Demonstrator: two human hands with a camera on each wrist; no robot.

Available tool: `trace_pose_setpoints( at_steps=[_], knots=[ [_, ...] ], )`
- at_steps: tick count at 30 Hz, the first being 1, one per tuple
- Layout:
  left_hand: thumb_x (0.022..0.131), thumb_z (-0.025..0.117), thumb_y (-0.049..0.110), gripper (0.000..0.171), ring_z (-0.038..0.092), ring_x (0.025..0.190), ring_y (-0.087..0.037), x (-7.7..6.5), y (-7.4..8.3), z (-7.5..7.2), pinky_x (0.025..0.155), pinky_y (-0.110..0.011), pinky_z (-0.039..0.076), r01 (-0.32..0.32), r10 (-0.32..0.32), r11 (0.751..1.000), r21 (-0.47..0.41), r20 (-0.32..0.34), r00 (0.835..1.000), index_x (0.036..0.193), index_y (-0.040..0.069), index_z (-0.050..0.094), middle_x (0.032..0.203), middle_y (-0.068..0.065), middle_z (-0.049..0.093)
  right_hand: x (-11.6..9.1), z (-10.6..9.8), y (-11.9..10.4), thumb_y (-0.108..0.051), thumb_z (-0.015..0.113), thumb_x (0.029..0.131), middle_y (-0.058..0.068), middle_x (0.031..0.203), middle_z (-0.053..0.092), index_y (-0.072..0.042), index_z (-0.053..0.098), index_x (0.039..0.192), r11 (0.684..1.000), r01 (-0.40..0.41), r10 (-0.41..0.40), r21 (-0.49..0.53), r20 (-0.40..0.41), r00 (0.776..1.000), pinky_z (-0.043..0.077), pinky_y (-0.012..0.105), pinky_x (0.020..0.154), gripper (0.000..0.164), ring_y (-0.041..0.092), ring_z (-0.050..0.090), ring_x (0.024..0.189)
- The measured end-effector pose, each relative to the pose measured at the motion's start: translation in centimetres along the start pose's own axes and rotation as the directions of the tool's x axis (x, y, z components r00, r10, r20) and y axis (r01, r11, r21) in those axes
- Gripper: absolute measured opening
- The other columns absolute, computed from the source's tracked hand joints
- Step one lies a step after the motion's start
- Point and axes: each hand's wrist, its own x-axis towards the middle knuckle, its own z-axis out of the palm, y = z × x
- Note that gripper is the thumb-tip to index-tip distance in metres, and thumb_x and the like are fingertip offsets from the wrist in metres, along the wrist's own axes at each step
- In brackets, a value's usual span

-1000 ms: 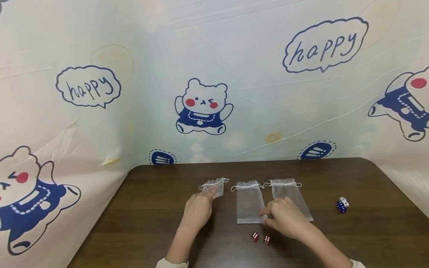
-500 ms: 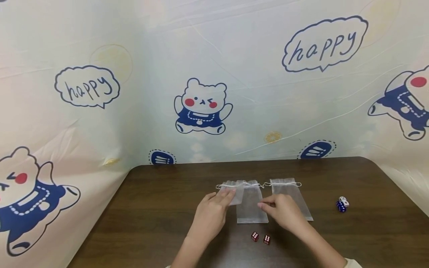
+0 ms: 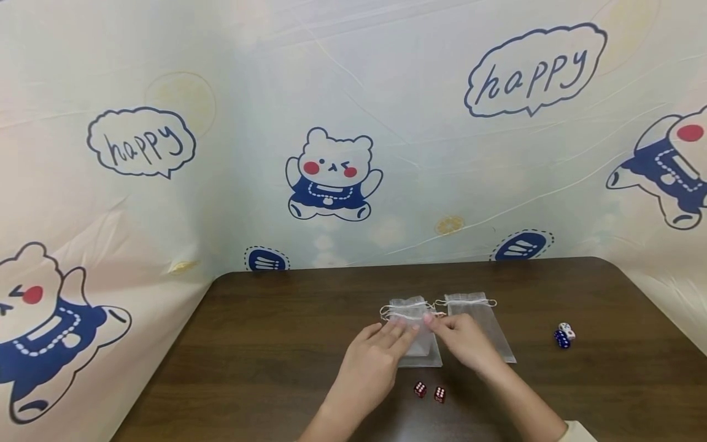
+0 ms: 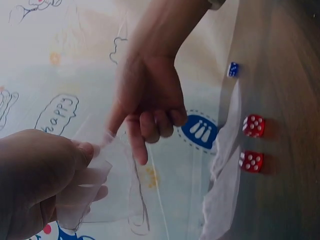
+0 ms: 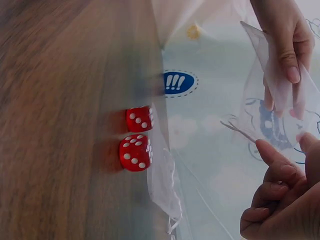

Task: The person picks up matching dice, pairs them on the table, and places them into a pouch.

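Note:
A small sheer drawstring bag (image 5: 275,65) is held between the thumb and fingers of my left hand (image 3: 370,368), raised over the table. In the head view it overlaps a larger sheer bag (image 3: 435,361) lying flat. My right hand (image 3: 469,344) is at the small bag's drawstring end. Its thumb tip is against the sheer cloth, and its forefinger stretches out apart from the thumb, near the string (image 5: 235,127). The other fingers of that hand are curled in. Two red dice (image 3: 420,389) sit on the table in front of the hands.
Another sheer bag (image 3: 488,331) lies flat to the right, partly behind the right hand. Farther right, a blue die (image 3: 562,340) and a white die (image 3: 566,330) rest together on the brown table (image 3: 248,356). A printed cloth (image 3: 232,153) hangs behind.
My left hand has brought the small bag from the left side to the right, over the middle bag. The right hand has moved slightly up to meet it. The dice have stayed put.

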Motion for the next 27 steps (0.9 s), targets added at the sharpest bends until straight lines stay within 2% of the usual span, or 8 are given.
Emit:
trace_pose_setpoints(
  at_steps=[1,3,6,11,14,18,21,27],
  knots=[
    [0.079,0.06,0.008,0.036,0.062,0.101,-0.015,0.0,0.1,0.0,0.086,-0.032,0.045,-0.01,0.01,1.0,0.007,0.004,1.0,0.114,0.014,0.067,0.109,-0.003,0.066,0.1,0.0,0.0,-0.029,0.057,0.092,0.003,0.063,0.054,-0.003,0.064,0.061,1.0,-0.019,0.019,0.023,0.004,1.0,0.04,0.028,0.058,0.041,0.012,0.046,0.063],
    [0.079,0.062,0.009,0.036,0.062,0.101,-0.014,0.0,0.4,-0.1,0.086,-0.032,0.045,-0.026,0.026,1.0,0.016,0.016,1.0,0.114,0.015,0.067,0.109,-0.002,0.066,0.1,0.0,0.0,-0.027,0.06,0.089,0.002,0.065,0.057,-0.001,0.068,0.066,0.998,-0.032,0.032,0.057,0.004,0.999,0.036,0.026,0.057,0.036,0.011,0.044,0.063],
    [0.081,0.063,0.013,0.033,0.062,0.101,-0.013,-0.1,0.8,-0.1,0.087,-0.031,0.045,-0.056,0.055,0.998,0.031,0.035,0.998,0.113,0.018,0.068,0.11,0.0,0.066,0.1,0.1,-0.1,-0.021,0.063,0.085,0.007,0.084,0.068,0.0,0.073,0.079,0.995,-0.047,0.049,0.086,-0.023,0.999,0.041,0.027,0.064,0.024,0.011,0.053,0.073],
    [0.083,0.064,0.019,0.029,0.061,0.102,-0.012,-0.2,1.2,0.1,0.086,-0.03,0.045,-0.097,0.095,0.995,0.033,0.074,0.993,0.111,0.021,0.069,0.114,0.001,0.064,0.0,0.3,0.0,-0.016,0.066,0.082,0.008,0.087,0.069,0.0,0.073,0.08,0.993,-0.053,0.061,0.107,-0.075,0.995,0.043,0.027,0.071,0.018,0.011,0.058,0.08],
    [0.082,0.066,0.02,0.028,0.059,0.104,-0.009,-0.2,1.2,0.3,0.086,-0.029,0.044,-0.113,0.11,0.993,0.032,0.071,0.991,0.11,0.022,0.069,0.113,0.002,0.064,0.0,0.2,-0.1,-0.017,0.066,0.082,0.005,0.072,0.066,0.0,0.073,0.08,0.988,-0.076,0.089,0.131,-0.094,0.992,0.041,0.024,0.054,0.018,0.007,0.052,0.059],
    [0.079,0.071,0.025,0.029,0.058,0.106,-0.007,-0.2,0.9,0.3,0.088,-0.028,0.043,-0.124,0.123,0.992,0.024,0.033,0.992,0.108,0.021,0.07,0.112,0.003,0.065,-0.1,-0.1,-0.2,-0.017,0.067,0.083,0.005,0.07,0.066,0.001,0.073,0.083,0.987,-0.053,0.074,0.153,-0.138,0.988,0.04,0.023,0.054,0.019,0.004,0.049,0.057],
    [0.078,0.073,0.028,0.031,0.057,0.107,-0.007,-0.2,0.7,0.2,0.089,-0.028,0.042,-0.126,0.126,0.992,0.018,0.017,0.992,0.108,0.02,0.07,0.113,0.003,0.064,0.0,-0.2,-0.2,-0.017,0.067,0.084,0.007,0.083,0.07,0.002,0.073,0.086,0.989,-0.008,0.035,0.147,-0.187,0.982,0.042,0.024,0.068,0.02,0.005,0.054,0.073],
    [0.078,0.073,0.028,0.031,0.057,0.107,-0.008,-0.2,0.6,0.1,0.09,-0.027,0.042,-0.126,0.126,0.992,-0.008,0.026,0.992,0.108,0.019,0.07,0.114,0.002,0.064,-0.1,-0.5,-0.1,-0.02,0.069,0.084,0.009,0.084,0.07,0.001,0.074,0.087,0.991,0.032,0.003,0.134,-0.258,0.966,0.041,0.023,0.061,0.022,0.007,0.052,0.068]
  ],
)
